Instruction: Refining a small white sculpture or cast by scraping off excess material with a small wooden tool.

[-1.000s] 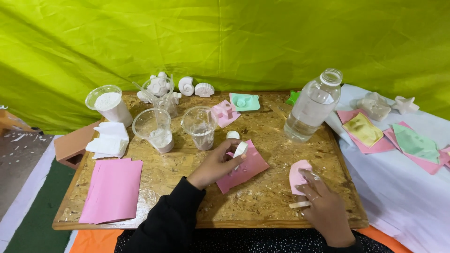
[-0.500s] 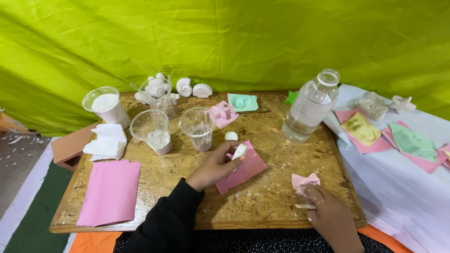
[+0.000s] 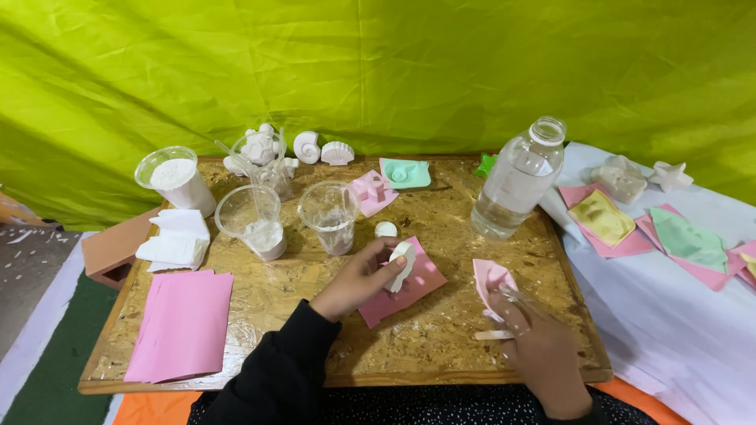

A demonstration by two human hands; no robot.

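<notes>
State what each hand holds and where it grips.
Left hand pinches the white cast piece by its edge. Right hand grips the pink mould at its lower corner.

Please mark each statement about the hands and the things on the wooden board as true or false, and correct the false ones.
1. The left hand holds a small white cast piece over a pink sheet. True.
2. The right hand holds a green mould. False: it holds a pink mould.
3. The clear bottle lies on its side. False: it stands upright.
4. White shell casts sit at the board's far edge. True.
</notes>
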